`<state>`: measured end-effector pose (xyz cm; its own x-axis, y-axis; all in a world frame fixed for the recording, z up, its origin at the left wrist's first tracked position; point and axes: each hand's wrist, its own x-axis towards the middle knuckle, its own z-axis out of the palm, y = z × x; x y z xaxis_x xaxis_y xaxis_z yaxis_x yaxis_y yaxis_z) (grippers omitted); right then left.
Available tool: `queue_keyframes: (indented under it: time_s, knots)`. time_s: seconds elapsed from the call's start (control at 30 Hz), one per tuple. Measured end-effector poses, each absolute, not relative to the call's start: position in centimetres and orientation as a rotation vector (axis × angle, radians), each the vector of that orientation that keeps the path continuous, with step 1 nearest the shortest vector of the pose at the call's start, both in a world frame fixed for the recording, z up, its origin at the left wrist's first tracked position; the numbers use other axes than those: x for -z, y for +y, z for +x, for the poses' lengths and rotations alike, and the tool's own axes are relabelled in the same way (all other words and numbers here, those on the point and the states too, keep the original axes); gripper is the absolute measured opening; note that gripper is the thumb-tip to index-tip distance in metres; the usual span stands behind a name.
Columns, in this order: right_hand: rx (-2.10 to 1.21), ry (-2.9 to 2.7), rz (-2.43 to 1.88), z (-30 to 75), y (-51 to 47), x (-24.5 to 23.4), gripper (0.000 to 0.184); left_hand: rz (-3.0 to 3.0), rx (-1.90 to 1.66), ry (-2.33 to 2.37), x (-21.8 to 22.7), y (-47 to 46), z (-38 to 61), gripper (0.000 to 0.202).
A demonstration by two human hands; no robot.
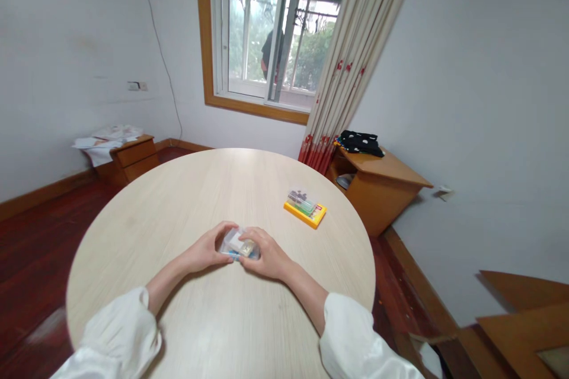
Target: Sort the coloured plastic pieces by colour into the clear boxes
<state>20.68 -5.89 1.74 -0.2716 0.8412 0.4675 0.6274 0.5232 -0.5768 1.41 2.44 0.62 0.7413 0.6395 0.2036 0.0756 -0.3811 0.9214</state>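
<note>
A small clear plastic box (229,238) is between my hands on the round table, with pale pieces and some blue showing in it. My left hand (211,247) curves round its left side, thumb at the near edge and fingers at the far edge. Closed on the right side of the same box is my right hand (269,256), its fingers reaching over the top beside a small pale block-like piece (248,247). Whether that piece lies in the box or on it, I cannot tell. My fingers hide part of the contents.
To the right on the round table (195,189) lies a flat yellow box (306,217) with a clear case (302,200) on top. Beyond the table stand a wooden cabinet (382,189) with dark cloth (361,143) on it, a drawer unit (134,160) with papers, and a curtain (347,65).
</note>
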Motion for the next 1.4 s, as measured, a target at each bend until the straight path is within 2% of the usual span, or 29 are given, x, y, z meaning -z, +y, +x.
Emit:
queue_keyframes:
  time_s: [0.23,0.37,0.5,0.6,0.77,1.17,1.27,1.4]
  knots:
    - [-0.422,-1.987,-1.206,20.9,-6.5,-2.3,0.041,1.796,-0.653,0.535,-0.4,2.9,1.0,0.07]
    - [-0.228,-1.912,-1.246,23.2,-5.9,-3.0,0.04,1.707,-0.716,0.569,-0.1,3.3,0.5,0.078]
    - [0.041,-1.645,-1.337,29.1,-3.9,-6.1,0.035,1.694,-0.733,0.583,0.1,3.4,0.2,0.072]
    - [0.126,-1.58,-1.397,33.7,-2.2,-8.1,0.034,1.707,-0.745,0.617,0.0,3.4,0.2,0.069]
    - [0.021,-1.602,-1.506,37.2,-1.2,-8.2,0.032,1.737,-0.746,0.674,-0.4,3.3,0.4,0.064]
    - [-0.113,-1.532,-1.533,37.8,-1.1,-7.1,0.034,1.724,-0.797,0.775,-0.9,3.1,0.6,0.057]
    - [-0.126,-1.537,-1.532,38.1,-1.3,-6.9,0.042,1.733,-0.79,0.788,-0.9,3.1,0.6,0.057]
    - [-0.147,-1.576,-1.51,38.1,-1.7,-6.2,0.066,1.733,-0.806,0.796,-1.0,3.0,0.6,0.056]
